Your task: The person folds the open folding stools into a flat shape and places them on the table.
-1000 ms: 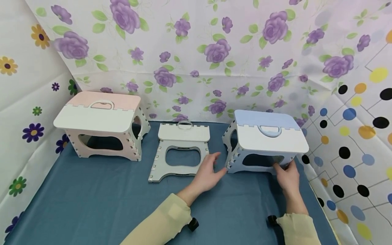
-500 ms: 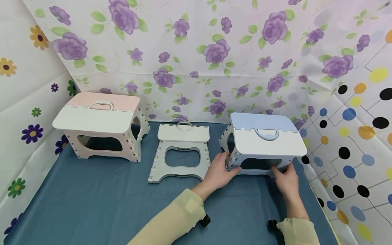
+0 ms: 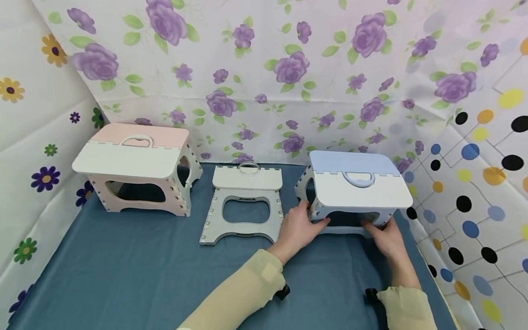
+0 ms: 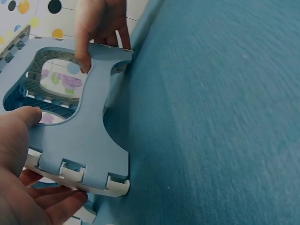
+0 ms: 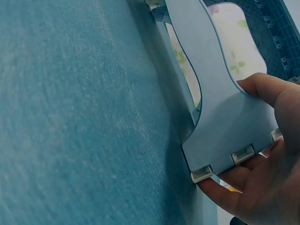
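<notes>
An unfolded blue and white folding stool (image 3: 363,190) stands upright at the right of the table. My left hand (image 3: 298,229) grips its near left leg, the thumb on the front panel and the fingers round the side. On the near right leg my right hand (image 3: 387,238) does the same; in the right wrist view the thumb lies at the panel's cutout and the fingers (image 5: 234,185) go behind the edge. A flat, folded grey-white stool (image 3: 214,224) lies just left of my left hand. At the far left stands an unfolded pink and white stool (image 3: 132,160).
Blue cloth (image 3: 136,270) covers the table. A floral curtain (image 3: 264,59) hangs close behind the stools. Patterned cloth walls close off the left (image 3: 24,183) and right (image 3: 486,220) sides.
My left hand has moved right, from beside the folded stool to the blue stool's left leg, and grips it. The blue stool has shifted slightly left and nearer. My right hand keeps its hold.
</notes>
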`<state>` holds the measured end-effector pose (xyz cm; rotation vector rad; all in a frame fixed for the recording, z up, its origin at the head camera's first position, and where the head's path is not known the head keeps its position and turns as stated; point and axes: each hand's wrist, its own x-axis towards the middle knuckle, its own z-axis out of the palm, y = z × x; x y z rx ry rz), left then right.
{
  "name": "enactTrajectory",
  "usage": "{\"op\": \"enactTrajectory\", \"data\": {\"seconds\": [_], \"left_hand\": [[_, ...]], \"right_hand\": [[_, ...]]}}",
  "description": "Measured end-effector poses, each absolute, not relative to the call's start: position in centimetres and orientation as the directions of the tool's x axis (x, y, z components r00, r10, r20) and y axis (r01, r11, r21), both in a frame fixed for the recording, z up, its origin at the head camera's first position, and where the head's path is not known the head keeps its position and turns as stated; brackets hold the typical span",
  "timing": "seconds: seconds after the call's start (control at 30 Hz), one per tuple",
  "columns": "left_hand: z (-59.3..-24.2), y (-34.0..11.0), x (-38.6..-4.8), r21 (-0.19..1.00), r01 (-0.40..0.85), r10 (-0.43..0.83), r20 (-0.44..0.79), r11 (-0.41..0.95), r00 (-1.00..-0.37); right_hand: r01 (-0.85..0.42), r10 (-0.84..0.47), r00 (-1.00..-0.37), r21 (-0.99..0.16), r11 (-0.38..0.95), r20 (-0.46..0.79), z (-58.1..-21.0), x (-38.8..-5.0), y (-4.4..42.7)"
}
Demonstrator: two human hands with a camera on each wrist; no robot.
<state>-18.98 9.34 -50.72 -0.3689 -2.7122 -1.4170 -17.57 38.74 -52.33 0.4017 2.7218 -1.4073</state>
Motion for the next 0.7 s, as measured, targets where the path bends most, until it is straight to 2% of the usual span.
{"op": "enactTrajectory", "data": {"seconds": [0.17,0.47,0.7], "left_hand": [[-51.4,9.3,-19.1,0.728,0.314,0.209,0.234,0.61,-0.95],[-51.8,9.4,-19.0,0.676,0.392,0.237,0.314,0.624,-0.919],[-52.0,9.5,-18.8,0.663,0.413,0.258,0.324,0.624,-0.91]], "right_hand": [[0.314,0.197,-0.949,-0.745,0.588,-0.245,-52.1,-17.6,38.6],[0.316,0.205,-0.949,-0.759,0.57,-0.24,-52.0,-17.6,38.4],[0.319,0.188,-0.948,-0.758,0.569,-0.257,-51.9,-17.4,38.5]]}}
